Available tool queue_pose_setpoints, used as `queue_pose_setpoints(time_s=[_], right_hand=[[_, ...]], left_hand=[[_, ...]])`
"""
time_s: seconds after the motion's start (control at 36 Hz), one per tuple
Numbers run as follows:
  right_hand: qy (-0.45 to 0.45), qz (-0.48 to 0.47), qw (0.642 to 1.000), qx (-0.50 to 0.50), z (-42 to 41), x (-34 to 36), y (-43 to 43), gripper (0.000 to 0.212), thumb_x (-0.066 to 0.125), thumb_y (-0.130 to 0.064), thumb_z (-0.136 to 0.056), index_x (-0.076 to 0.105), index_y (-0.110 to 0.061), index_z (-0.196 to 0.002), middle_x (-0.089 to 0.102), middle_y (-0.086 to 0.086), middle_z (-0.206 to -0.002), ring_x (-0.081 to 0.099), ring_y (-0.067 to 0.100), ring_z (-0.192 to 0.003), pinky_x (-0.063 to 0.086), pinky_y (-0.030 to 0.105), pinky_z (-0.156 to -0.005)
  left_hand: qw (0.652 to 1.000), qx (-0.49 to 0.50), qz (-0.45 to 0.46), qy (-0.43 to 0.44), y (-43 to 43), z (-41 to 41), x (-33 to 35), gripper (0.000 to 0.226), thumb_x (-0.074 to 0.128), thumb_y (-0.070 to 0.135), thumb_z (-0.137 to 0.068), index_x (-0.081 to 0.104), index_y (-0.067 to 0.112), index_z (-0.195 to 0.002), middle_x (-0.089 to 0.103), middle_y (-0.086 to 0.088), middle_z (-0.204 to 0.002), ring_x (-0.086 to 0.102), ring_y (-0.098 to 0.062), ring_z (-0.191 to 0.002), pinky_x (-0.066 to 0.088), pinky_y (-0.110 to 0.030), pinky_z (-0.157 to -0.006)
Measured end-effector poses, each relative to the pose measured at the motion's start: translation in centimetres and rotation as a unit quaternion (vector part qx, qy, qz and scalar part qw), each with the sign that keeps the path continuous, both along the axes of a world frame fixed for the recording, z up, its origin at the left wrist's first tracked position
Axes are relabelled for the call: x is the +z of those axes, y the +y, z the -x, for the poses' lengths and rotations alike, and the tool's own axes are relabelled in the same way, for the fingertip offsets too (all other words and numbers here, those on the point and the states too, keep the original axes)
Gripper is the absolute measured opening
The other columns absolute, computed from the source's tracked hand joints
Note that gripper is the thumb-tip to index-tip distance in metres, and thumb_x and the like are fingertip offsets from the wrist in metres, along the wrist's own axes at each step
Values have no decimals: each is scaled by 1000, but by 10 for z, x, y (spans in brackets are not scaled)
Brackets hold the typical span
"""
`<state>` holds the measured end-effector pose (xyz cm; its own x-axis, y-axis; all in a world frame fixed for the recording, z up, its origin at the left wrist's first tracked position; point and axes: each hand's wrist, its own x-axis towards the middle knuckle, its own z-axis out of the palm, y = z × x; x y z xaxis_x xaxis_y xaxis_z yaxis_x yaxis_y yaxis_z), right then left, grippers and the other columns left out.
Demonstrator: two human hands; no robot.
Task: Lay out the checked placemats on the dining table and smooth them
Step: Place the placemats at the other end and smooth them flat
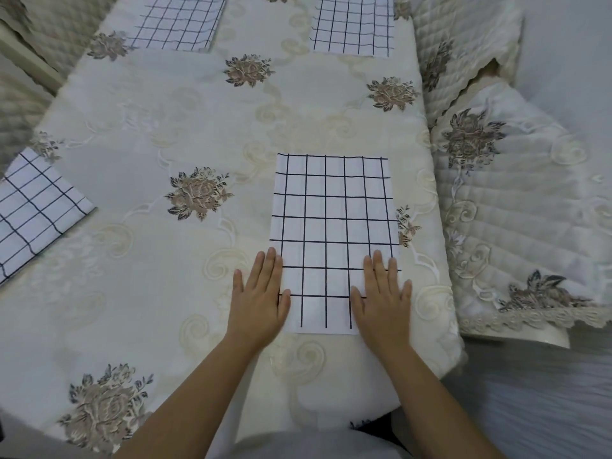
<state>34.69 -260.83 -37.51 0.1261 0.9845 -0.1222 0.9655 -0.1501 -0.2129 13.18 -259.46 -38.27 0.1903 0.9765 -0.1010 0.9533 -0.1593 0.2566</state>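
Both hands, the left hand (256, 298) and right hand (384, 301), press flat with fingers straight and together on the near end of a checked placemat (334, 220) by the surface's (198, 111) right edge.

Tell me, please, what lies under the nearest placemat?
The floral tablecloth shows all round the placemat and runs under it; the table beneath is hidden.

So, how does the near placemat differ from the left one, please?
The near placemat lies square to the viewer; the left placemat sits angled and cropped. The left hand and right hand rest on the near one; nothing touches the left one. Both are white with dark checks.
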Motion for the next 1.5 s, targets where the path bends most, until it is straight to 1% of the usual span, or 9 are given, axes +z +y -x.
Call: queue_pose_setpoints(time_s=[0.17,0.44,0.69,0.78,0.97,1.11,1.31,1.42,1.5], right_hand=[[33,9,999,-16,-21,1,-6,67,11,-44,-88,21,-15,-147,14,0,-156,6,15,-142,10,53,-113],[122,-14,988,-88,5,23,-9,55,32,-28,-92,30,-11,-144,18,3,-156,7,22,-145,-4,50,-114],[202,-88,975,-12,147,30,-10,46,30,-22,-82,64,0,-105,61,15,-111,56,31,-107,46,39,-94],[217,-97,970,40,201,32,-8,36,35,-16,-79,64,-2,-96,60,12,-96,51,19,-93,42,23,-84],[223,-28,965,137,296,33,-6,34,38,-18,-78,66,-7,-94,60,8,-90,52,17,-84,43,20,-70],[233,18,961,151,345,40,1,36,38,-18,-87,60,-6,-113,55,11,-111,51,26,-104,43,32,-88],[262,85,951,141,394,45,17,33,43,-12,-93,52,-9,-124,49,10,-124,41,23,-118,34,28,-98],[275,114,944,139,417,49,25,33,41,-11,-93,53,-9,-123,49,11,-123,44,24,-117,36,31,-99],[274,126,943,143,430,51,29,33,41,-11,-92,54,-8,-123,50,11,-123,43,24,-118,36,30,-98]], left_hand=[[1000,7,19,-15,0,12,0,60,18,39,-91,10,13,-146,6,5,-154,0,-7,-141,7,-47,-110],[987,9,76,-141,7,31,16,59,21,37,-91,20,21,-147,7,14,-153,3,-4,-143,-8,-27,-113],[972,-47,44,-225,-3,107,27,47,47,2,-83,53,7,-130,51,-5,-137,46,-19,-128,24,-21,-108],[978,-58,8,-202,-10,146,25,40,54,1,-72,68,5,-109,66,-9,-116,64,-22,-106,39,-31,-97],[992,-78,-24,-95,-21,239,19,44,37,12,-76,69,6,-107,64,-9,-121,64,-22,-107,53,-37,-86],[999,-42,-20,25,-16,291,26,44,38,16,-72,70,7,-101,66,-11,-117,66,-28,-103,54,-43,-76],[989,59,3,138,-2,344,40,40,80,-4,-49,68,6,-85,54,-29,-126,50,-46,-119,41,-65,-87],[981,108,27,159,-1,367,39,49,75,-7,-51,67,11,-96,48,-31,-131,42,-51,-124,36,-67,-91],[978,137,21,153,-1,378,35,57,53,-1,-82,44,22,-134,13,-27,-152,6,-48,-139,12,-60,-110]])
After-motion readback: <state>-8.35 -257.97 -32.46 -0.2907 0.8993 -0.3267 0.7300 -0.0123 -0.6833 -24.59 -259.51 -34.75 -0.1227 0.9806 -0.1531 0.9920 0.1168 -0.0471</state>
